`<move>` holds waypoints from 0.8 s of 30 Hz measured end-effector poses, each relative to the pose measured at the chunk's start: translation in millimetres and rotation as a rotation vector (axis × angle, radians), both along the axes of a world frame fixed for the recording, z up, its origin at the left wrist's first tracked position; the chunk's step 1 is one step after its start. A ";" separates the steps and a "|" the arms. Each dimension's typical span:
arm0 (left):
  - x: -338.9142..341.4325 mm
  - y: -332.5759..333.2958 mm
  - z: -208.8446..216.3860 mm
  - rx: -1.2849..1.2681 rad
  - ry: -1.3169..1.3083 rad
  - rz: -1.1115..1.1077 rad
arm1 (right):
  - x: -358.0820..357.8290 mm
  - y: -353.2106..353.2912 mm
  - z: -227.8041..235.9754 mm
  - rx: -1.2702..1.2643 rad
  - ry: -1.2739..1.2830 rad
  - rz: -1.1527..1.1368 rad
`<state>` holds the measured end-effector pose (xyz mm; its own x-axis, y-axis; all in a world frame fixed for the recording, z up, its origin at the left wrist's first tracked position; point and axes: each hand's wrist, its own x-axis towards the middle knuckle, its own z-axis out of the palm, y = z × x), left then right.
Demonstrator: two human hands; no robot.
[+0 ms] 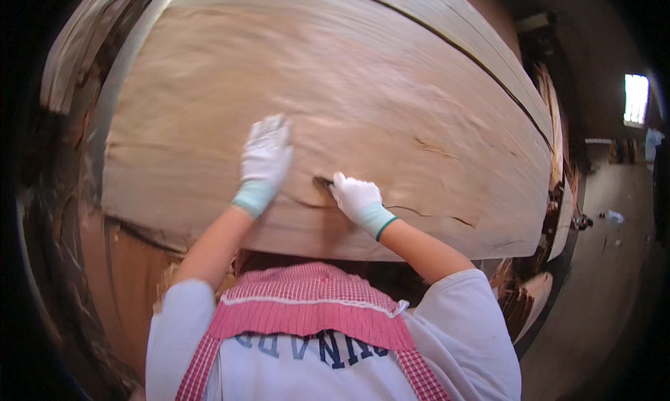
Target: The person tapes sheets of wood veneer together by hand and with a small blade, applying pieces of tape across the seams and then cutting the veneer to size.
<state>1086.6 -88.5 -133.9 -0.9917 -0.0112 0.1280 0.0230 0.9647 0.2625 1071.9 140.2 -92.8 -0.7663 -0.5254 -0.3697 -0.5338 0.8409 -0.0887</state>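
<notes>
A wide, pale brown wood veneer sheet (202,73) lies in front of me, with a wavy surface and a few splits. My left hand (266,155), in a white glove with a light green cuff, rests flat on it with fingers stretched forward. To its right, my right hand (356,197), gloved the same way, is closed around a small dark tool (322,183). The tool's end points left, close to a curved crack in the veneer; its exact kind is too blurred to make out. Another crack (436,216) runs right from beside my right wrist.
Stacked veneer (84,45) with ragged edges stands at the far left. Torn wood pieces (534,296) stick out at the right, below the sheet's corner. Beyond them stretches a concrete floor (593,268) with small litter (614,217). A bright window (636,99) shows at the far right.
</notes>
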 end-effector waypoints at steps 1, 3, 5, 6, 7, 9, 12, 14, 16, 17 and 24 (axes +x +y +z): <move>-2.9 -3.6 -7.5 -0.022 -0.049 0.004 | -1.4 28.5 -2.4 -0.023 -0.016 0.002; -3.3 22.5 -19.0 -0.229 0.028 0.104 | -3.8 68.9 -3.4 -0.041 -0.074 -0.008; -13.2 80.7 -13.4 -0.210 0.003 0.094 | -14.5 83.8 -1.2 -0.042 -0.072 0.026; -13.3 116.0 -10.5 -0.128 -0.015 0.044 | -18.9 88.8 0.7 -0.062 -0.107 0.068; -16.9 143.0 -6.8 -0.043 -0.034 -0.003 | -27.1 99.5 1.7 -0.082 -0.141 0.112; -21.6 143.1 -0.1 -0.035 -0.080 0.015 | -60.8 162.0 8.8 -0.024 -0.154 0.200; -15.1 147.4 3.1 -0.100 -0.048 0.027 | -142.9 299.1 43.1 0.197 -0.219 0.161; -15.5 154.2 5.5 -0.079 -0.076 0.028 | -173.5 388.1 28.2 0.237 -0.128 0.213; -13.0 151.6 6.8 -0.069 -0.079 0.056 | -186.3 397.2 23.0 -0.138 0.152 0.078; -12.1 149.6 6.4 -0.070 -0.079 0.064 | -196.4 402.7 20.5 -0.325 0.288 0.016; -30.0 166.4 8.9 -0.021 -0.036 0.051 | -335.6 426.0 0.0 -0.638 -0.232 -0.639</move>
<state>1056.6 77.9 -125.1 -0.9939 -0.0598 0.0926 -0.0357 0.9695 0.2423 736.3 566.3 -92.8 -0.9232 -0.1857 -0.3364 0.1028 0.7242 -0.6818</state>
